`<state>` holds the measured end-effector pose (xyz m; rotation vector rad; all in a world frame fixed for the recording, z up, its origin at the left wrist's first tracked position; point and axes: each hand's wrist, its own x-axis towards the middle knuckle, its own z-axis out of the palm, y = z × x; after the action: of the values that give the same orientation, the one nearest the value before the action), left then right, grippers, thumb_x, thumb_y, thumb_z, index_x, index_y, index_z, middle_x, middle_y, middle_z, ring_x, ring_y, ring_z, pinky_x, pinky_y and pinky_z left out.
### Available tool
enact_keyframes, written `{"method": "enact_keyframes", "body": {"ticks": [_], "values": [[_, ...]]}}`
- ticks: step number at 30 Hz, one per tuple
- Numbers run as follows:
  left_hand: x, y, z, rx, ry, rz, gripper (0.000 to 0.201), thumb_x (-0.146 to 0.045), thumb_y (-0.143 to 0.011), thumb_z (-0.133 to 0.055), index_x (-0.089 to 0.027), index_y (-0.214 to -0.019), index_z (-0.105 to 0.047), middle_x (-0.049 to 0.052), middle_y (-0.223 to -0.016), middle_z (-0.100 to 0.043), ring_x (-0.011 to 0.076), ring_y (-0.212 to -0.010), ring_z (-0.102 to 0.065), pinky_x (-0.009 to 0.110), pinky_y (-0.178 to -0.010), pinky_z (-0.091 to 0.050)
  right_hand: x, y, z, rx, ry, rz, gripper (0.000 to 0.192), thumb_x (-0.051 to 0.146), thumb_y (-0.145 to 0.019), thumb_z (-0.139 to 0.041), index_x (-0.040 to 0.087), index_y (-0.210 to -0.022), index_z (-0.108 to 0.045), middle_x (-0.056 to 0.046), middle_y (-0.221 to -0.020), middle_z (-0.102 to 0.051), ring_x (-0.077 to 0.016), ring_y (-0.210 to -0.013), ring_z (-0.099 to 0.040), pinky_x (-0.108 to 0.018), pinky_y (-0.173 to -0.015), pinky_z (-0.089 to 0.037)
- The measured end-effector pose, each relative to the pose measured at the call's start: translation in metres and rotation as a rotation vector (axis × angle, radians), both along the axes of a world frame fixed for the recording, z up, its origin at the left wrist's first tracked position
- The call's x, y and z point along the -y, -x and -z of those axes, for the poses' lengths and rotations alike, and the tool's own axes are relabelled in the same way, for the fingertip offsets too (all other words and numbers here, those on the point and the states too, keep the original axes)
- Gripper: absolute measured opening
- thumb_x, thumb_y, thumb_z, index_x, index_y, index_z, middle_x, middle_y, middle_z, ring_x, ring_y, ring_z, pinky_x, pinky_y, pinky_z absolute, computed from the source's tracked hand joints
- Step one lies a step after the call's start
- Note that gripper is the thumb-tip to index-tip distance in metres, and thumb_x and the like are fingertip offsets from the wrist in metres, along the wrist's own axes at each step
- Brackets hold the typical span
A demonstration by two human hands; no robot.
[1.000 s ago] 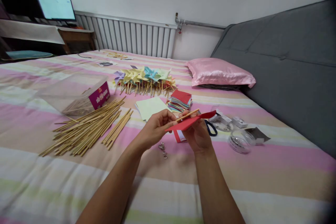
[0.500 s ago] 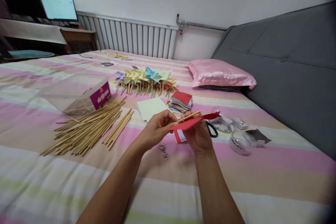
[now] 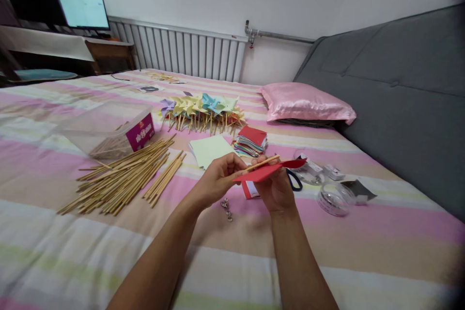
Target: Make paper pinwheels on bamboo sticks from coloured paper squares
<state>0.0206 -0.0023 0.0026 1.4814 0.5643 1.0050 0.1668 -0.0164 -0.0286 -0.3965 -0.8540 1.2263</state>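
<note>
Here the left hand (image 3: 217,179) pinches a thin wooden stick (image 3: 262,162) near its lower end, fingers closed on it, with the stick's free end angled up and to the right. The right hand (image 3: 275,188) holds a red paper piece (image 3: 267,171) from beneath, fingers clamped on it; the paper is seen almost edge-on, roughly level, and the stick lies across its top. Both are held in the air above the bed (image 3: 232,242), just over a small red-and-white packet (image 3: 250,189).

Judgement: the step in hand looks like joining stick to paper. To do it well, the right hand should keep the paper flat and steady while the left sets the stick tip at the paper's centre; whether it is centred now cannot be told, since the paper is edge-on. A light pinch seems wise, as the paper will crease easily. Tilting the paper toward the face would let the contact point be checked.

Nearby: small metal pins (image 3: 226,207) lie on the bed just below the hands. A pile of loose sticks (image 3: 123,179) lies to the left, beside a clear box (image 3: 109,128). Further back are a pale green sheet (image 3: 210,149), a stack of coloured paper squares (image 3: 250,140) and a row of finished pinwheels (image 3: 201,109). Tape rolls (image 3: 332,198) sit to the right.
</note>
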Motion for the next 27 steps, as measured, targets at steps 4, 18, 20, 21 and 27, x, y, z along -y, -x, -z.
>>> {"method": "enact_keyframes", "body": {"ticks": [4,18,20,21,27], "values": [[-0.001,-0.001,0.001,0.019,-0.006,-0.023,0.021,-0.027,-0.072,-0.07,-0.013,-0.073,-0.055,-0.001,-0.066,-0.056,0.0076,-0.059,-0.046,0.021,-0.054,-0.033,-0.001,0.0,0.0,-0.022,-0.026,-0.016,0.019,0.037,-0.063,-0.078,0.027,-0.071,-0.064,0.002,-0.079,-0.065,-0.0135,-0.077,-0.059,-0.027,-0.072,-0.048],[0.0,-0.008,0.007,0.024,-0.023,-0.11,0.021,-0.028,-0.068,-0.07,-0.013,-0.065,-0.055,-0.001,-0.062,-0.055,0.0092,-0.058,-0.047,0.023,-0.056,-0.036,0.001,0.001,-0.006,-0.027,-0.031,-0.002,0.027,0.038,-0.062,-0.079,0.023,-0.068,-0.057,0.003,-0.07,-0.058,-0.0123,-0.072,-0.055,-0.025,-0.07,-0.047],[0.0,-0.009,0.008,0.015,-0.033,-0.118,0.02,-0.026,-0.068,-0.07,-0.013,-0.065,-0.054,-0.001,-0.062,-0.055,0.0092,-0.058,-0.047,0.024,-0.057,-0.036,0.001,0.001,-0.007,-0.018,-0.034,0.012,0.028,0.037,-0.062,-0.079,0.023,-0.068,-0.056,0.003,-0.069,-0.057,-0.0122,-0.071,-0.055,-0.026,-0.07,-0.047],[0.0,-0.009,0.009,0.014,-0.038,-0.121,0.02,-0.026,-0.068,-0.069,-0.013,-0.065,-0.054,0.0,-0.062,-0.055,0.0095,-0.059,-0.048,0.024,-0.058,-0.037,0.001,0.001,-0.007,-0.019,-0.038,0.012,0.028,0.037,-0.062,-0.079,0.023,-0.067,-0.055,0.004,-0.069,-0.057,-0.012,-0.07,-0.054,-0.025,-0.069,-0.047],[0.001,-0.012,0.009,0.007,-0.065,-0.138,0.02,-0.027,-0.07,-0.068,-0.014,-0.065,-0.054,0.001,-0.065,-0.057,0.0098,-0.061,-0.049,0.023,-0.057,-0.039,-0.001,0.001,-0.007,-0.043,-0.047,0.023,0.02,0.032,-0.066,-0.076,0.023,-0.072,-0.059,0.004,-0.071,-0.057,-0.011,-0.072,-0.055,-0.024,-0.07,-0.046]]}}
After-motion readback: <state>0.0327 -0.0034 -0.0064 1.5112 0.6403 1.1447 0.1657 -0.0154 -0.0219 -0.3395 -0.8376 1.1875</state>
